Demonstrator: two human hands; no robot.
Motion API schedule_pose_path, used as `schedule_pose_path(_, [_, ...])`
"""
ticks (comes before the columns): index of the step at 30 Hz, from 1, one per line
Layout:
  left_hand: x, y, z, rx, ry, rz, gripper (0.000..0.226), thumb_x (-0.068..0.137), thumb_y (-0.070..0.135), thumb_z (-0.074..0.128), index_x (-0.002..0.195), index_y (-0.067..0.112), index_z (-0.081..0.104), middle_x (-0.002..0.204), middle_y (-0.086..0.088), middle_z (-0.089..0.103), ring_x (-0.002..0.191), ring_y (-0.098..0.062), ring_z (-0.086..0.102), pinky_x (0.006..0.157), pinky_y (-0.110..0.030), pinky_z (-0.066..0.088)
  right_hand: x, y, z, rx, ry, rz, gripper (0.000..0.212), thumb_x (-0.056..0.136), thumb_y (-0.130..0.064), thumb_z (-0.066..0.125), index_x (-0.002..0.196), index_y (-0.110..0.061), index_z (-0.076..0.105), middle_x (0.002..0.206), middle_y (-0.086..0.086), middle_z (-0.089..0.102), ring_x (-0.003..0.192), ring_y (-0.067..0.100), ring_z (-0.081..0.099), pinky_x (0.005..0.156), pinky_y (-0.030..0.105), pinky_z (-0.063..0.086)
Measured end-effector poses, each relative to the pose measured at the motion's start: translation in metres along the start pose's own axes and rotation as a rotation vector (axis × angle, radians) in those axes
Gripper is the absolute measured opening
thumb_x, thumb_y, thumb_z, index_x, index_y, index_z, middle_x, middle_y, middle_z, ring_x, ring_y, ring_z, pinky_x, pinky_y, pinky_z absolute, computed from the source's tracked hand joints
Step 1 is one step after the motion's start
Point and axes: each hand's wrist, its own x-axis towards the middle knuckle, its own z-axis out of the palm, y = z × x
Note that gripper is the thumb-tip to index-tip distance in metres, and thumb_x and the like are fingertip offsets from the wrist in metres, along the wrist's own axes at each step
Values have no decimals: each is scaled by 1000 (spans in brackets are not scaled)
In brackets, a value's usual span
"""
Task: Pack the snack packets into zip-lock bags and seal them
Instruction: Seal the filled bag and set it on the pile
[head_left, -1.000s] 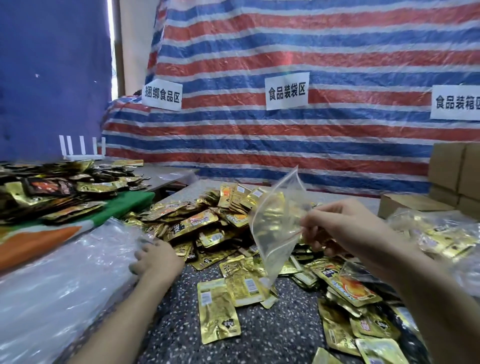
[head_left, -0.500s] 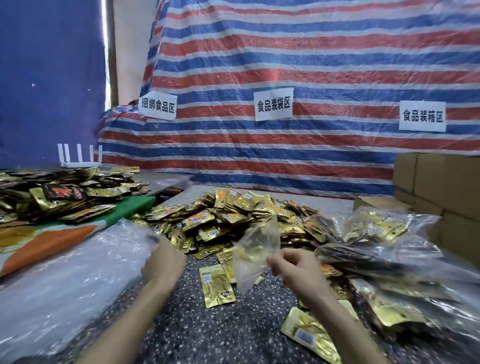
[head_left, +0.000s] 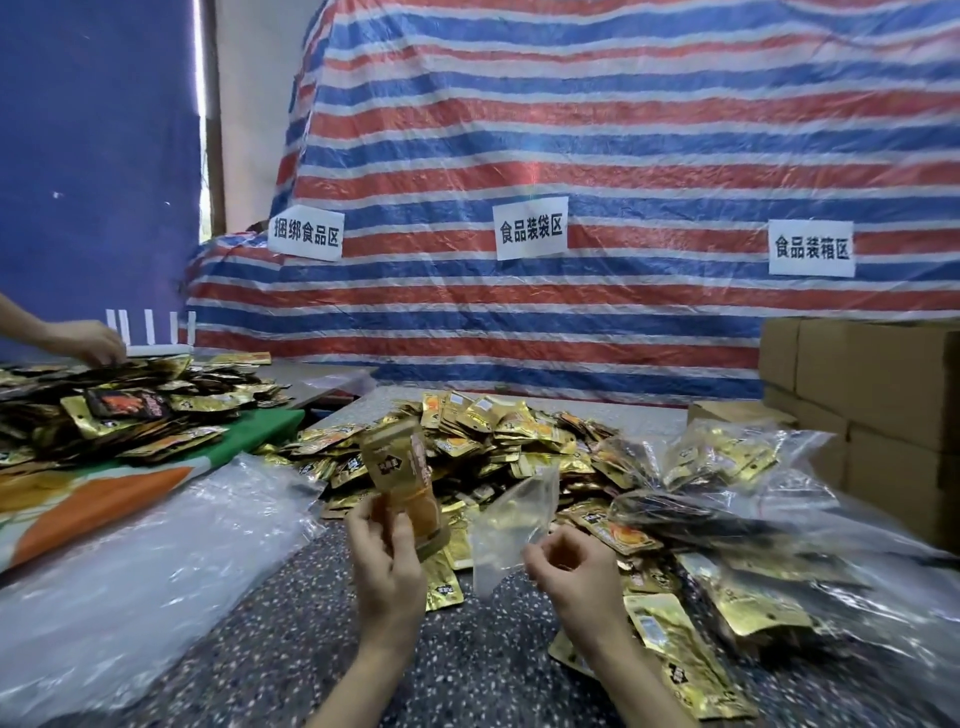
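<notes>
1. A person's left hand (head_left: 387, 564) pinches a gold snack packet (head_left: 410, 478) between thumb and fingers and holds it upright above a dark speckled tabletop (head_left: 291, 639). The packet is blurred.
2. Just beside it, the right hand (head_left: 571, 577) has its fingers curled and pinches the lower edge of a clear zip-lock bag (head_left: 511, 525). The bag rises from the hand. Whether its mouth is parted cannot be told.
3. Behind both hands, a loose heap of gold packets (head_left: 509, 431) spreads across the table. More packets lie flat near the right forearm.
4. To the right, filled clear bags (head_left: 727, 457) lie in a crumpled pile, with stacked cardboard boxes (head_left: 872, 374) behind them.
5. To the left, clear plastic sheeting (head_left: 145, 561) covers the near table edge. Beyond it, a second heap of packets (head_left: 130, 410) lies on a green and orange cloth (head_left: 249, 431), where another person's hand (head_left: 88, 343) reaches in.
6. A red, white and blue striped tarpaulin (head_left: 571, 130) forms the back wall. It carries three paper signs (head_left: 531, 228) with printed Chinese characters.
7. A dark blue sheet (head_left: 93, 156) hangs at the left.
</notes>
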Motion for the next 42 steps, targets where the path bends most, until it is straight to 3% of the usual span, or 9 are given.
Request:
schedule_pose_path(7, [-12,2,1,-53,-3,152,48,86,1,66,116,28,40,104,-10,64,89,-15,71,69,-17,57,-2,5,14,18,-49,-60,23,85,0,70,79,-14,53,69,1,54,59,5,50,56,24,46])
schedule_pose_path(10, [-16,-2,4,-47,-143,153,46,83,1,72,122,2,47,97,-14,71,85,-12,73,70,-16,57,-4,3,18,36,-115,-87,17,88,-5,70,86,-12,55,77,9,60,66,18,56,62,35,51])
schedule_pose_path(13, [-18,-4,6,-8,-270,100,32,84,18,73,112,14,58,102,4,74,89,-10,72,75,-15,55,-5,2,19,75,-149,-103,18,87,-5,70,87,-13,54,80,10,62,71,20,59,65,34,52])
schedule_pose_path(19, [-14,-13,4,74,-215,-43,42,78,33,74,116,33,59,114,7,66,104,-1,63,80,-9,51,-6,3,16,176,-182,-63,24,85,4,67,82,-15,53,76,-10,63,69,3,59,65,22,50])
schedule_pose_path(26, [-19,-12,5,243,-350,-38,33,78,24,81,97,46,65,91,17,72,76,-7,70,58,-21,56,-8,-4,16,260,-178,-143,22,82,4,68,84,-18,63,82,5,66,77,21,62,73,45,52])
schedule_pose_path(29, [-17,-14,4,367,-446,10,59,71,-1,84,103,41,60,90,12,72,72,-10,69,52,-24,55,-9,-3,16,256,-170,-145,25,81,-3,62,86,-26,71,90,4,72,88,21,68,84,44,57])
schedule_pose_path(34, [-10,-17,4,360,-445,-252,45,71,-8,80,99,22,64,99,0,72,90,-16,69,70,-30,57,-7,3,17,112,4,-189,43,91,7,59,90,-35,72,93,-12,73,91,12,68,81,30,55])
schedule_pose_path(38, [-6,-8,1,435,-190,86,32,83,-7,70,84,23,62,87,4,67,80,-9,66,67,-20,56,-5,0,12,106,163,-295,43,92,0,60,104,-40,71,106,-17,71,96,5,66,76,14,52])
schedule_pose_path(42, [-6,-9,2,482,-158,282,29,84,-5,71,85,23,61,86,9,63,75,-4,63,62,-18,55,-10,1,17,157,-148,-233,51,95,0,53,114,-44,71,121,-1,66,100,5,67,72,23,59])
